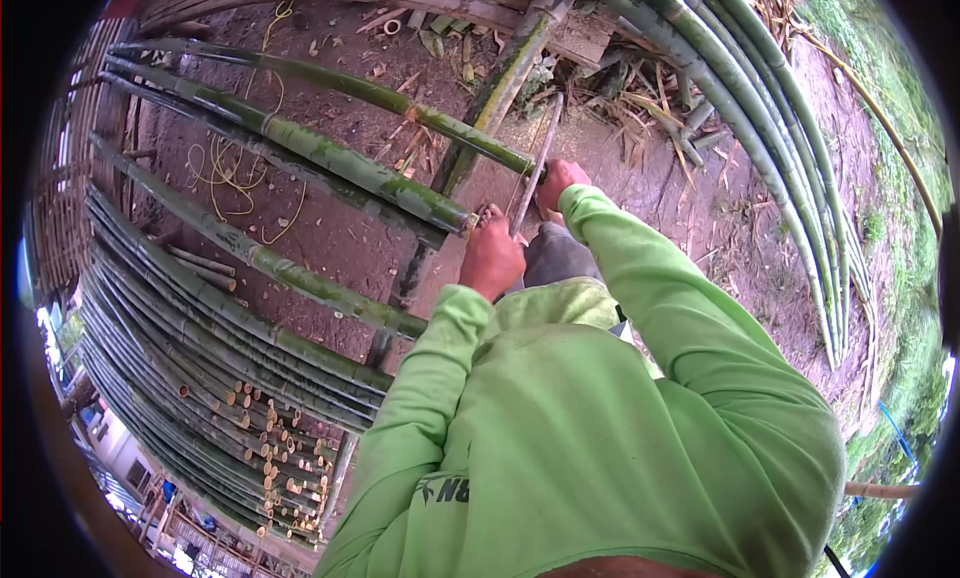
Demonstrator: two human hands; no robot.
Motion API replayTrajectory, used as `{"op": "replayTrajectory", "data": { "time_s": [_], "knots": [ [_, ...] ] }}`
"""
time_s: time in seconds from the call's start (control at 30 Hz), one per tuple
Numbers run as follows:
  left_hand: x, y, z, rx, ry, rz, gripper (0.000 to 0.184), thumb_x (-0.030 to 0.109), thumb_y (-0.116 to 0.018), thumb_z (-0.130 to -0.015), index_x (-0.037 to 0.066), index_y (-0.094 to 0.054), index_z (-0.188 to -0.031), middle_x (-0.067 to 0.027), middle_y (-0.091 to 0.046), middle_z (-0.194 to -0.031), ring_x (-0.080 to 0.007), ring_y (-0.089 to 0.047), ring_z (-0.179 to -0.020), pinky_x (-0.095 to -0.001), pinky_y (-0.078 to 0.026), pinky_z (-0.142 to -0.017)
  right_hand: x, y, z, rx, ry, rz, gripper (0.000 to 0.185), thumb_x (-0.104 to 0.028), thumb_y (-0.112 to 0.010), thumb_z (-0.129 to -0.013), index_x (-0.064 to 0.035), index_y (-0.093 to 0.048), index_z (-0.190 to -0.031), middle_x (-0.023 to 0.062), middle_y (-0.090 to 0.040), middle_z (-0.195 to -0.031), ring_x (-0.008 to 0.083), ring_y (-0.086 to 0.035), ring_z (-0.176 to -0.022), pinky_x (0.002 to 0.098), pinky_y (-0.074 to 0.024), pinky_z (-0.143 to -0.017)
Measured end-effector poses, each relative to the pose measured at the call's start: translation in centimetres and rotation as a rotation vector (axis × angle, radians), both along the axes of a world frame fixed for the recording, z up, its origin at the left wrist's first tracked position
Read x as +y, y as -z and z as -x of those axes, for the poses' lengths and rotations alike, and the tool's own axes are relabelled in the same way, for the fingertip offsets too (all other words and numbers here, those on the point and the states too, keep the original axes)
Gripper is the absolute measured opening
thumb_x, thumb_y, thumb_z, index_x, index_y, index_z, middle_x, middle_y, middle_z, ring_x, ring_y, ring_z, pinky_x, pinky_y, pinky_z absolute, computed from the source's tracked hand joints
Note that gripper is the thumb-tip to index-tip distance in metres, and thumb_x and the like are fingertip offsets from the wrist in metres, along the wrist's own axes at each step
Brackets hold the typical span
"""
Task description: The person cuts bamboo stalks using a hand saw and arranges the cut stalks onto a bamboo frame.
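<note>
My left hand (492, 255) is closed in a fist at the cut end of a thick green bamboo pole (350, 173). My right hand (562, 185) is curled shut beside the end of a thinner bamboo pole (455, 130). A narrow, straight, greyish stick (548, 138) slants across that thinner pole's end and passes between my hands. Its lower end comes close to my left fingers. My fingers hide what either hand grips.
More bamboo poles (270, 263) lie on the left, with a stack of cut poles (230, 348) below. A bamboo crosspiece (490, 108) runs under the poles. Long poles (760, 118) rest at right. Yellow cord (225, 178) and bamboo scraps (665, 108) litter the dirt.
</note>
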State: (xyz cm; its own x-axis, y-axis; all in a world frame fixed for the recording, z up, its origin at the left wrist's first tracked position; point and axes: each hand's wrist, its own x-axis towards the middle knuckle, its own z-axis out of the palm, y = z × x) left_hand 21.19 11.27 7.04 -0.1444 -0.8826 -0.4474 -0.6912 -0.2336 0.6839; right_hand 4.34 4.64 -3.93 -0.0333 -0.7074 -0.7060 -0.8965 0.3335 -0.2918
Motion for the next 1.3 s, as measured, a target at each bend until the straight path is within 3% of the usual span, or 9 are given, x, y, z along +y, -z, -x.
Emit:
{"op": "replayTrajectory", "data": {
  "time_s": [0.27,0.33,0.43,0.8,0.97,1.0,1.07,1.23,1.3],
  "knots": [
    [7.9,-8.6,-4.7,0.014,-0.032,-0.079,0.013,0.005,-0.054,-0.073,0.000,-0.058,-0.084,-0.0250,-0.059,-0.069,-0.0449,-0.059,-0.067,-0.0528,-0.048,-0.063,-0.2,2.9,1.7,-0.021,-0.055,-0.038,0.027,-0.023,-0.061,-0.075,-0.0049,-0.068,-0.095,0.0220,-0.066,-0.096,0.0380,-0.063,-0.095,0.0450,-0.0502,-0.086],
    [9.0,-7.1,-5.3,-0.006,0.037,0.019,0.013,0.006,-0.054,-0.073,0.000,-0.057,-0.084,-0.0246,-0.059,-0.067,-0.0448,-0.060,-0.065,-0.0532,-0.049,-0.062,-1.5,4.1,1.8,-0.041,-0.452,-0.066,0.033,-0.029,-0.062,-0.078,-0.0049,-0.068,-0.099,0.0233,-0.065,-0.101,0.0362,-0.062,-0.099,0.0422,-0.0503,-0.087],
    [7.8,-8.8,-5.1,-0.025,0.024,-0.053,0.013,0.008,-0.053,-0.075,-0.001,-0.058,-0.084,-0.0263,-0.060,-0.069,-0.0451,-0.061,-0.068,-0.0531,-0.049,-0.064,0.5,5.0,2.2,-0.036,-0.172,0.135,0.047,-0.044,-0.065,-0.079,-0.0026,-0.067,-0.100,0.0253,-0.065,-0.098,0.0379,-0.062,-0.100,0.0441,-0.0502,-0.086],
    [5.9,-12.9,-4.2,-0.055,0.026,-0.188,0.017,0.008,-0.054,-0.074,-0.004,-0.058,-0.086,-0.0288,-0.061,-0.075,-0.0458,-0.062,-0.074,-0.0529,-0.049,-0.072,-0.1,2.3,1.6,-0.091,-0.009,0.075,0.047,-0.039,-0.071,-0.074,0.0036,-0.067,-0.094,0.0273,-0.065,-0.095,0.0399,-0.063,-0.096,0.0437,-0.0510,-0.085],
    [2.4,-3.9,-0.8,-0.093,0.058,-0.077,0.016,0.007,-0.053,-0.075,-0.004,-0.060,-0.084,-0.0290,-0.062,-0.076,-0.0458,-0.062,-0.073,-0.0526,-0.050,-0.073,1.8,8.2,1.2,-0.038,-0.402,0.008,0.041,-0.034,-0.056,-0.082,0.0037,-0.066,-0.095,0.0292,-0.064,-0.098,0.0398,-0.062,-0.099,0.0430,-0.0509,-0.087],
    [1.9,1.9,0.9,-0.113,0.066,0.035,0.015,0.007,-0.053,-0.075,-0.004,-0.061,-0.083,-0.0289,-0.062,-0.076,-0.0458,-0.062,-0.073,-0.0523,-0.050,-0.074,3.2,10.6,2.1,0.003,-0.206,0.137,0.042,-0.035,-0.059,-0.081,0.0028,-0.067,-0.096,0.0278,-0.064,-0.099,0.0404,-0.062,-0.099,0.0440,-0.0506,-0.087],
    [-0.9,0.1,2.7,-0.137,0.114,-0.042,0.015,0.006,-0.053,-0.077,-0.003,-0.064,-0.079,-0.0262,-0.065,-0.082,-0.0410,-0.065,-0.082,-0.0511,-0.052,-0.076,1.6,5.2,3.3,-0.064,-0.002,0.059,0.051,-0.049,-0.064,-0.076,-0.0006,-0.069,-0.091,0.0265,-0.065,-0.097,0.0393,-0.064,-0.096,0.0447,-0.0505,-0.085],
    [1.8,-3.8,0.6,-0.030,0.058,-0.054,0.009,0.006,-0.055,-0.073,0.000,-0.061,-0.069,-0.0215,-0.065,-0.077,-0.0404,-0.063,-0.071,-0.0519,-0.050,-0.074,2.8,7.1,12.0,0.170,0.416,0.066,0.046,-0.033,-0.067,-0.068,0.0052,-0.066,-0.093,0.0249,-0.067,-0.095,0.0380,-0.066,-0.091,0.0420,-0.0510,-0.086],
    [6.2,-0.8,-4.2,0.092,0.431,0.529,0.009,0.009,-0.060,-0.071,0.004,-0.057,-0.064,-0.0126,-0.050,-0.062,-0.0304,-0.049,-0.056,-0.0453,-0.041,-0.050,3.0,6.3,17.2,0.231,0.329,-0.031,0.046,-0.036,-0.069,-0.069,-0.0008,-0.066,-0.098,0.0200,-0.068,-0.092,0.0353,-0.065,-0.092,0.0423,-0.0502,-0.084]
  ]
}}
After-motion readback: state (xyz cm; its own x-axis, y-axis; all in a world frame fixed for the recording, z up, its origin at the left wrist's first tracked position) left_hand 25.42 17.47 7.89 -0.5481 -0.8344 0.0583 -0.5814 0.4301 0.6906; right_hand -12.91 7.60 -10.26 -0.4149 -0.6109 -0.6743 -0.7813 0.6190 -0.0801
